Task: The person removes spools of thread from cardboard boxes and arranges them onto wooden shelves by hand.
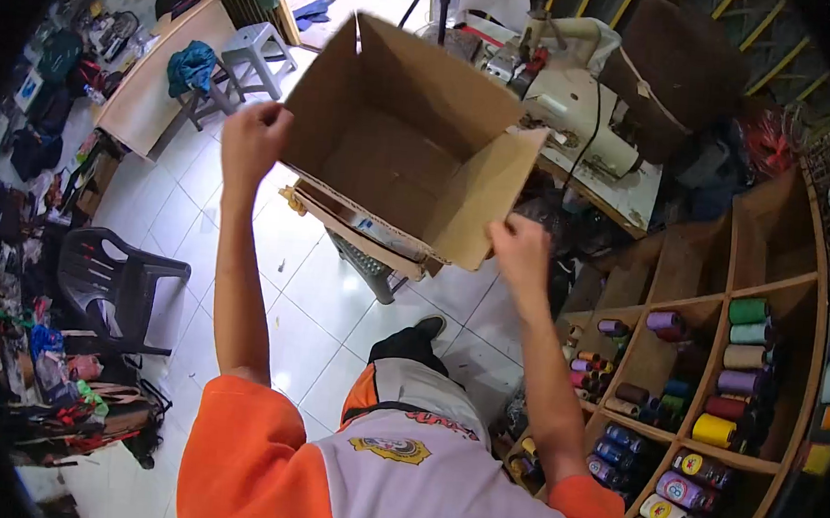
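- A black plastic armchair (110,286) stood at the left of the frame, well apart from the hands.
- The left hand (253,140), fingers curled narrow, was at the left edge of the open brown cardboard box, its exact hold unclear.
- The box (428,77) was at upper centre, between the hands, mouth facing the camera, its long axis slanting from upper left to lower right.
- The right hand (521,252), lower in the frame, pinched the outer edge of the box's lower-right flap; neither hand was clearly nearer, both being at its edges.
- A cream sewing machine (579,112) stood at upper right, above a wooden thread shelf (733,461).
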Available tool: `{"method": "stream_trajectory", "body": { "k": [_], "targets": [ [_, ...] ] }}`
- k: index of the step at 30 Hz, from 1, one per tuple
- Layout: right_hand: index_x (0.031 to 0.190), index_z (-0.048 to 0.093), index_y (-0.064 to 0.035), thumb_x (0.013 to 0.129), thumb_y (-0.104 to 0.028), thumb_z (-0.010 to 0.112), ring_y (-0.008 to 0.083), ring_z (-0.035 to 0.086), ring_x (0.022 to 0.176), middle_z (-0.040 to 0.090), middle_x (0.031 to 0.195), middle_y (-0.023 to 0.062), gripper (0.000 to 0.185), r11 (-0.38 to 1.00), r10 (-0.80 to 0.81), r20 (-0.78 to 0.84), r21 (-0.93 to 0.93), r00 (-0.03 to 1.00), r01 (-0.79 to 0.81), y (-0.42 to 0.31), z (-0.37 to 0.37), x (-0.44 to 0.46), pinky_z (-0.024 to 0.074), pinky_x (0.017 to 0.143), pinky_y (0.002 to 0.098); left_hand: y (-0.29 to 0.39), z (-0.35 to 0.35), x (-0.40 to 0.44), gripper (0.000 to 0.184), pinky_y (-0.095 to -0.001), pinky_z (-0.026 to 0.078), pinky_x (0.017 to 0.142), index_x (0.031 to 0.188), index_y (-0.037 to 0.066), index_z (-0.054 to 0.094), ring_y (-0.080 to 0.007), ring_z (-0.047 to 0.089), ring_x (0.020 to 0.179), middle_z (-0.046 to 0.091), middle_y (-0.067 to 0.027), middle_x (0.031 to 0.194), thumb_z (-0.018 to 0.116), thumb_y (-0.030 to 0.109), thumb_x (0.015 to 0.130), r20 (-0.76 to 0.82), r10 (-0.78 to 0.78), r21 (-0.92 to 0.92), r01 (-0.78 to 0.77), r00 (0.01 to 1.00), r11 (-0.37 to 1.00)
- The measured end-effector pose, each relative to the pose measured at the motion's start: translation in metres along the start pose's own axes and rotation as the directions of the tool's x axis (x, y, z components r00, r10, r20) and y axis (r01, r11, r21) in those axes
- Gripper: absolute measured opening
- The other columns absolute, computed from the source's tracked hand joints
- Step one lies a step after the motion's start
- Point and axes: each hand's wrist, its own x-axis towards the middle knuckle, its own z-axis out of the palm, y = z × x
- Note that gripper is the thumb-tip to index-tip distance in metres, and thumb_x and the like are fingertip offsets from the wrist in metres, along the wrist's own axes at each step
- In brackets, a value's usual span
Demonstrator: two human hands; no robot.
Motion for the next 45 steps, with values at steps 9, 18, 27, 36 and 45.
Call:
{"method": "stream_trajectory", "body": {
  "k": [9,18,27,36,45],
  "targets": [
    [0.077,0.062,0.0044,0.078,-0.032,0.059,0.0414,0.059,0.071,0.059,0.072,0.0254,0.037,0.999,0.021,0.229,-0.047,0.973,-0.011,0.060,0.119,0.014,0.0483,0.064,0.0432,-0.106,0.113,-0.037,0.026,-0.0421,0.048,0.069,0.083,0.001,0.066,-0.0364,0.061,0.073,0.061,-0.0221,0.075,0.052,0.022,0.078,0.364,-0.175,0.142,0.131,0.915,0.981],
    [0.099,0.060,0.0000,0.086,-0.027,0.056,0.0151,0.061,0.061,0.063,0.073,0.0094,0.030,0.814,0.380,0.273,0.354,0.884,-0.460,0.116,0.097,-0.026,0.0492,0.054,0.0292,-0.097,0.154,-0.040,0.026,-0.0367,0.047,0.068,0.103,-0.001,0.061,-0.0317,0.062,0.074,0.063,-0.0217,0.082,0.053,0.014,0.083,0.451,-0.062,0.064,0.037,0.890,0.997],
    [0.095,0.063,-0.0027,0.076,-0.012,0.060,0.0127,0.062,0.068,0.063,0.076,0.0059,0.022,0.356,0.923,-0.120,0.629,0.366,-0.691,0.292,0.030,-0.259,0.0493,0.056,0.0279,0.136,0.197,-0.076,0.033,-0.0316,0.045,0.067,0.100,0.000,0.059,-0.0263,0.056,0.075,0.055,-0.0144,0.098,0.055,-0.008,0.069,0.398,0.630,-0.567,-0.361,0.667,0.740],
    [0.088,0.064,-0.0029,0.079,-0.021,0.058,0.0128,0.059,0.055,0.061,0.066,0.0055,0.021,0.079,0.913,-0.373,0.558,-0.164,-0.826,0.209,0.225,-0.570,0.0483,0.047,0.0266,0.242,0.202,-0.262,0.042,-0.0274,0.048,0.064,0.104,0.006,0.060,-0.0204,0.058,0.083,0.057,-0.0110,0.104,0.050,-0.012,0.067,0.410,0.879,-0.910,-0.171,-0.244,0.377],
    [0.087,0.065,-0.0053,0.079,-0.016,0.056,0.0194,0.060,0.052,0.064,0.070,0.0136,0.016,-0.129,0.807,0.003,0.977,-0.590,-0.172,0.084,0.410,-0.679,0.0505,0.051,0.0304,0.143,0.252,-0.570,0.027,-0.0353,0.050,0.074,0.100,0.005,0.059,-0.0298,0.063,0.083,0.064,-0.0150,0.091,0.063,0.016,0.075,0.360,0.572,-0.917,-0.168,-0.737,0.361]
  ]
}}
